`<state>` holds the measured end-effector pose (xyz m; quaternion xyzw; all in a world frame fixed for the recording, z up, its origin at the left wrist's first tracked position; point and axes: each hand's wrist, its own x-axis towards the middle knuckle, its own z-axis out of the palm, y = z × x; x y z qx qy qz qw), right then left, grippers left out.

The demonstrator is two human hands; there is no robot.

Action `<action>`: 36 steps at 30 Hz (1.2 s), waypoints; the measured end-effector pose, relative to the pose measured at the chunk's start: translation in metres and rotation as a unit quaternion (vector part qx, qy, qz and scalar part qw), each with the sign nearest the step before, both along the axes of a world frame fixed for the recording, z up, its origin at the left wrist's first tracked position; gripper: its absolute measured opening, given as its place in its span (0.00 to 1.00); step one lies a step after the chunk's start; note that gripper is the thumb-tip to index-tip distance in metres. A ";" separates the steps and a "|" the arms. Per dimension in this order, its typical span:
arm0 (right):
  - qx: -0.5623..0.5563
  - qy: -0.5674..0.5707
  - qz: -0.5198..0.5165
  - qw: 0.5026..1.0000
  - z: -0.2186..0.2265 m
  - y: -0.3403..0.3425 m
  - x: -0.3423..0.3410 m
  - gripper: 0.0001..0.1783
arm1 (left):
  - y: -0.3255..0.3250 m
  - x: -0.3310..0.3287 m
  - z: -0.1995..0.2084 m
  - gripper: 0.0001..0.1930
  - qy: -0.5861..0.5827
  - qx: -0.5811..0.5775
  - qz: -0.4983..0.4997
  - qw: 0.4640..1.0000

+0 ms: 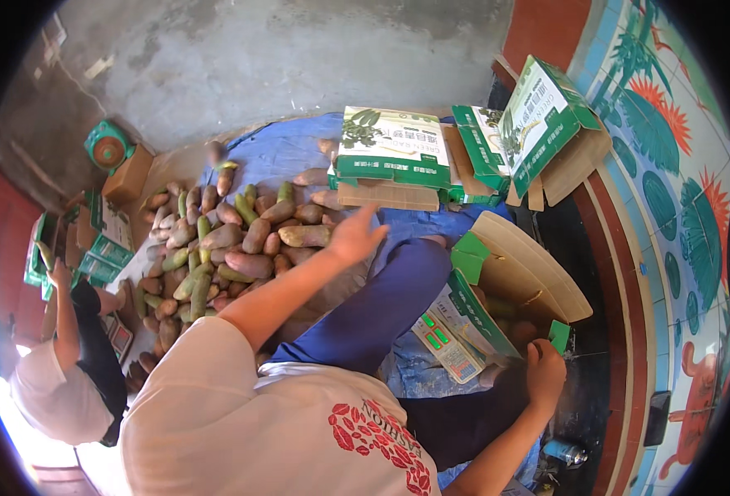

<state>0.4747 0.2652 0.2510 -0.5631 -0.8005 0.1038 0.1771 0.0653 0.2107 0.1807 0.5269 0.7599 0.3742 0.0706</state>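
Nearest the lens is a shoulder in a pale shirt (241,413) with a red print, and below it a bent leg in blue trousers (381,306). From that shoulder the left hand (353,236) reaches forward, fingers spread and loose, holding nothing; it hovers just over the near edge of the fruit pile (216,248), a heap of reddish and green oblong fruits on a blue tarp (274,153). Closest to its fingertips lies one fruit (303,236). The right hand (544,372) is closed on the corner flap of an open box (518,281), which stands just beside the knee and has fruits inside. Beyond the left hand stand more green-and-white boxes (391,149). Far to the left, another person (75,364) bends over flat cartons (100,240).
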 end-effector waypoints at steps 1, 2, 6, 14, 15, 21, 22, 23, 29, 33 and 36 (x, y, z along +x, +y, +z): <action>0.003 -0.004 0.005 1.000 -0.003 0.003 -0.001 0.07 | -0.024 -0.019 -0.010 0.26 0.007 -0.098 0.028 0.995; 0.006 -0.006 0.010 1.000 -0.006 0.007 -0.002 0.07 | -0.048 -0.037 -0.020 0.25 0.013 -0.193 0.056 0.979; 0.013 -0.003 0.050 0.999 -0.006 0.013 -0.009 0.08 | -0.164 -0.099 -0.117 0.24 -0.050 -0.415 0.172 0.892; 0.023 -0.044 0.028 0.998 -0.013 0.013 0.002 0.08 | -0.295 -0.138 -0.141 0.35 -0.146 -0.316 0.511 0.785; 0.022 -0.048 0.033 0.998 -0.013 0.013 0.001 0.08 | -0.297 -0.143 -0.135 0.36 -0.174 -0.303 0.544 0.763; 0.032 -0.077 0.048 0.995 -0.014 0.011 -0.002 0.08 | -0.268 -0.130 -0.176 0.30 -0.119 -0.359 0.355 0.855; 0.047 -0.062 0.043 0.996 -0.014 0.012 0.001 0.09 | -0.254 -0.119 -0.178 0.30 -0.117 -0.398 0.312 0.855; 0.061 -0.046 0.038 0.996 -0.014 0.013 0.002 0.09 | -0.235 -0.105 -0.181 0.29 -0.114 -0.436 0.266 0.852; 0.079 -0.061 0.036 0.994 -0.012 0.014 0.006 0.09 | -0.189 -0.050 -0.205 0.34 -0.131 -0.502 0.083 0.851; 0.077 -0.067 0.042 0.994 -0.010 0.012 0.004 0.09 | -0.172 -0.025 -0.207 0.40 -0.075 -0.572 -0.032 0.816; 0.102 -0.087 0.043 0.990 -0.007 0.008 -0.001 0.09 | -0.157 -0.018 -0.219 0.42 -0.097 -0.614 -0.029 0.783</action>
